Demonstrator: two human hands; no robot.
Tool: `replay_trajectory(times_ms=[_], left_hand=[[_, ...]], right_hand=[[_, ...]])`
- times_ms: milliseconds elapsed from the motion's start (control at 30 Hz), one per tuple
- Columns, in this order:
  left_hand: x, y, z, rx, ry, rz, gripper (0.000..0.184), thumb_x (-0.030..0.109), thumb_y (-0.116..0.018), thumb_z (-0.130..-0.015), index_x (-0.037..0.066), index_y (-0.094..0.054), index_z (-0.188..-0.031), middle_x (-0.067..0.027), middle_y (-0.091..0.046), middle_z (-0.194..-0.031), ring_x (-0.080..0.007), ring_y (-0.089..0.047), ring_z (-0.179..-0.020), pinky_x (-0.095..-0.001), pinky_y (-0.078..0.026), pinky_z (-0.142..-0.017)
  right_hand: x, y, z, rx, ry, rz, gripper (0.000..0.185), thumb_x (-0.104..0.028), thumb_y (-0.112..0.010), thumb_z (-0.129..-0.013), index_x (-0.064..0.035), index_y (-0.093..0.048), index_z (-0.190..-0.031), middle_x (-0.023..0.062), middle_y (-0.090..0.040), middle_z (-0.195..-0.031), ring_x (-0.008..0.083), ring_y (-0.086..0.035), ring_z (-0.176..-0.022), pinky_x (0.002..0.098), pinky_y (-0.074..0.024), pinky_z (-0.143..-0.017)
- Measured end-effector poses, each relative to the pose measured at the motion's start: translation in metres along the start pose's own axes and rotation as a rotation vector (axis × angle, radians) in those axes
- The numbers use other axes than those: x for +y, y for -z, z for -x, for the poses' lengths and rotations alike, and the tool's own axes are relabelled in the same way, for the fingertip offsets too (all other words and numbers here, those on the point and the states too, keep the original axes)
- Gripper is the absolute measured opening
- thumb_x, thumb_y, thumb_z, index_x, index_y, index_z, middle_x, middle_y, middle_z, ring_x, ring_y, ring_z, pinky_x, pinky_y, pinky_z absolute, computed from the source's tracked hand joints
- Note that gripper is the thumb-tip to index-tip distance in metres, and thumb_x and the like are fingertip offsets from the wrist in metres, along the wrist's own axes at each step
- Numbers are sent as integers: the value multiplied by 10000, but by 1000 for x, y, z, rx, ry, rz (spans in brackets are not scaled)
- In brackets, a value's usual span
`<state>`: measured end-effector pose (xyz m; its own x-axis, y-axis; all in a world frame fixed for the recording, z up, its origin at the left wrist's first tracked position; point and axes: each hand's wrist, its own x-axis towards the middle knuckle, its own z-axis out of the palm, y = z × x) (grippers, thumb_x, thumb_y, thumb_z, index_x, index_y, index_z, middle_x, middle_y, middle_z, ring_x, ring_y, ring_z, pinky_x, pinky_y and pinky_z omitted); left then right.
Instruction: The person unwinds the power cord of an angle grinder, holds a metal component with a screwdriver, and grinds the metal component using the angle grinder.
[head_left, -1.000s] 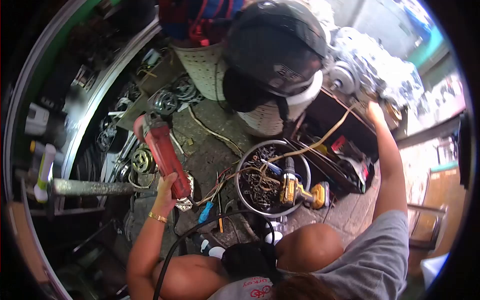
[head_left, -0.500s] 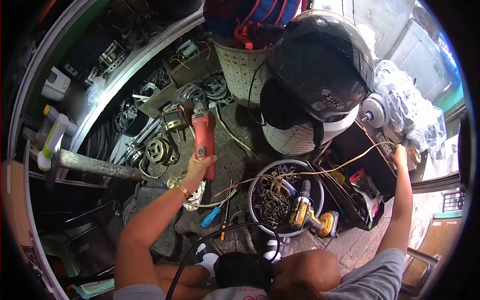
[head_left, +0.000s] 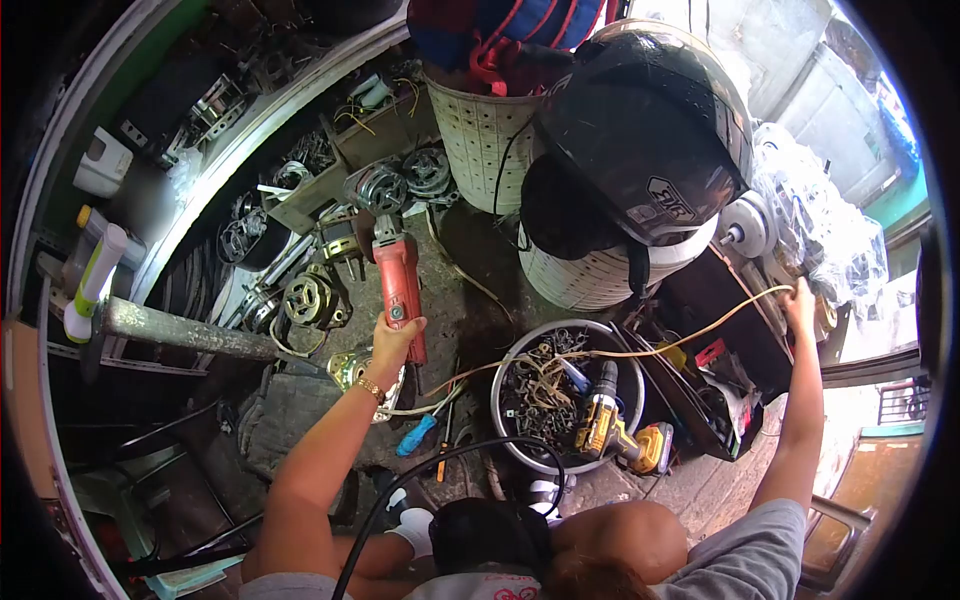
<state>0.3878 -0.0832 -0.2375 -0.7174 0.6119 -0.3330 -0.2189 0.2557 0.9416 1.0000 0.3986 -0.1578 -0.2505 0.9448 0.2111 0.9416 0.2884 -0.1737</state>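
Observation:
My left hand point(head_left: 393, 345) is wrapped round the lower body of a red angle grinder point(head_left: 399, 285), whose head points away from me over the floor. At the right, my right hand point(head_left: 799, 300) is closed at the end of a pale cord point(head_left: 690, 342), by the wooden box's edge. That cord runs across a metal bowl point(head_left: 497, 408) of small dark metal parts. A yellow cordless drill point(head_left: 605, 425) lies on the bowl's right side. Left of the bowl, a blue screwdriver point(head_left: 417, 436) rests on the floor.
A black helmet point(head_left: 640, 135) sits on a white perforated drum point(head_left: 575, 275), beside another drum point(head_left: 480, 150). A box of tools point(head_left: 725, 375) stands at the right. Motor parts point(head_left: 315, 298) lie at the left, near a metal pipe point(head_left: 185, 330). A black cable point(head_left: 440, 443) loops before my knees.
The view has swung, shifting the scene. My left hand and the grinder have turned more upright and moved slightly left since the last frame. My right hand remains at the cord, which now hangs straighter.

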Motion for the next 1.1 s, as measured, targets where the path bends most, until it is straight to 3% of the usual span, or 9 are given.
replay_trajectory(times_ms=[67,167,367,600,700,767,867,933,1100], left_hand=[[-4,-4,-1,118,-77,-214,495,242,-775,-685,9,-508,-1030,-78,-590,-896,-161,-574,-764,-302,-478,-707],[-6,-23,-4,164,-59,-318,550,287,-786,-653,0,-506,-1029,-129,-619,-904,-233,-616,-801,-340,-484,-726],[4,-86,-6,252,88,-533,592,395,-736,-621,39,-483,-1020,-211,-634,-929,-394,-607,-904,-437,-472,-792],[-13,-142,-35,465,181,-684,615,265,-780,-626,57,-423,-1082,-183,-561,-1089,-413,-494,-1066,-502,-454,-853],[-19,-157,-39,532,190,-685,603,261,-772,-638,65,-419,-1085,-164,-531,-1105,-403,-497,-1061,-495,-475,-830],[-25,-164,-42,571,204,-708,599,259,-771,-640,69,-417,-1084,-159,-524,-1101,-394,-492,-1063,-494,-484,-817],[-39,-171,-48,645,219,-758,601,264,-775,-651,77,-407,-1087,-138,-506,-1074,-371,-486,-1056,-487,-508,-784],[-42,-175,-50,681,228,-775,607,271,-781,-658,81,-398,-1091,-122,-497,-1051,-355,-485,-1047,-480,-522,-763],[-40,-182,-49,673,322,-695,686,348,-766,-653,113,-392,-1178,-120,-488,-1139,-348,-459,-1102,-496,-484,-821]], right_hand=[[-26,17,22,283,74,-21,236,-106,-651,-793,-18,-515,-966,172,-619,-866,337,-603,-822,401,-465,-709],[-72,43,69,493,179,115,342,-116,-669,-765,-44,-517,-1063,171,-520,-1194,327,-491,-1139,410,-379,-949],[-82,25,139,268,53,-132,452,-103,-696,-725,-32,-497,-1125,205,-396,-1314,351,-351,-1268,423,-270,-1055],[-92,29,162,323,62,-24,403,-54,-655,-746,-45,-504,-1119,180,-393,-1328,340,-349,-1275,422,-267,-1058],[-150,51,172,383,192,-109,256,-10,-619,-757,-31,-540,-999,139,-524,-1122,295,-489,-1076,393,-365,-935],[-220,59,183,177,251,-589,218,59,-598,-738,-28,-553,-933,110,-551,-998,213,-567,-856,292,-465,-691],[-317,41,197,-69,730,-671,270,100,-660,-634,-36,-567,-847,111,-600,-858,217,-621,-750,302,-502,-616],[-383,38,206,-533,803,-968,185,84,-615,-692,-16,-552,-834,114,-568,-755,257,-589,-660,346,-465,-586],[-508,-79,190,-491,744,-1042,168,-80,-572,-803,8,-541,-943,150,-576,-817,333,-575,-811,427,-440,-689]])
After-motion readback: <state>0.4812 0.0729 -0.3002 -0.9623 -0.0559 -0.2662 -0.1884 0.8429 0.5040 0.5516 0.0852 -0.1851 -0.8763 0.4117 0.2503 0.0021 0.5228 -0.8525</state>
